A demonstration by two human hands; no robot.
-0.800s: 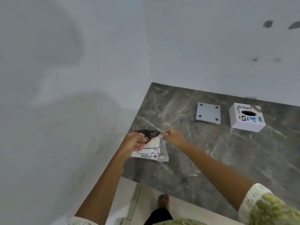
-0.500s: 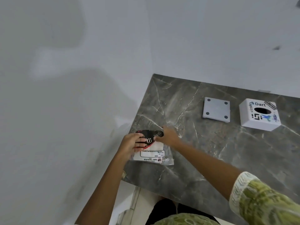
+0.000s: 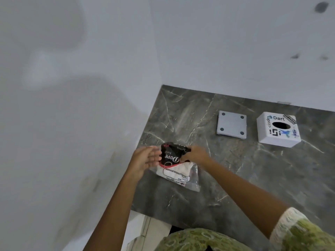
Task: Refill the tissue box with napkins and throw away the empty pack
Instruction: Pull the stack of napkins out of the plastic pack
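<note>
A plastic napkin pack point(image 3: 175, 166), black on top and clear below with white napkins inside, lies near the left edge of the grey marble counter point(image 3: 253, 178). My right hand point(image 3: 194, 155) grips the black top of the pack. My left hand point(image 3: 145, 159) is at the pack's left side with fingers spread, touching or nearly touching it. The white cube tissue box point(image 3: 278, 130) with stickers and a round hole stands at the back right. Its flat white base plate point(image 3: 232, 127) lies beside it, to its left.
A white wall runs along the counter's back and left side. The counter's front edge point(image 3: 154, 216) is close to my body, with pale floor below it. My green patterned sleeve point(image 3: 304, 232) shows at the lower right.
My left hand has let go of the pack's top and opened its fingers. My right hand has closed over the black top, which now stands up more.
</note>
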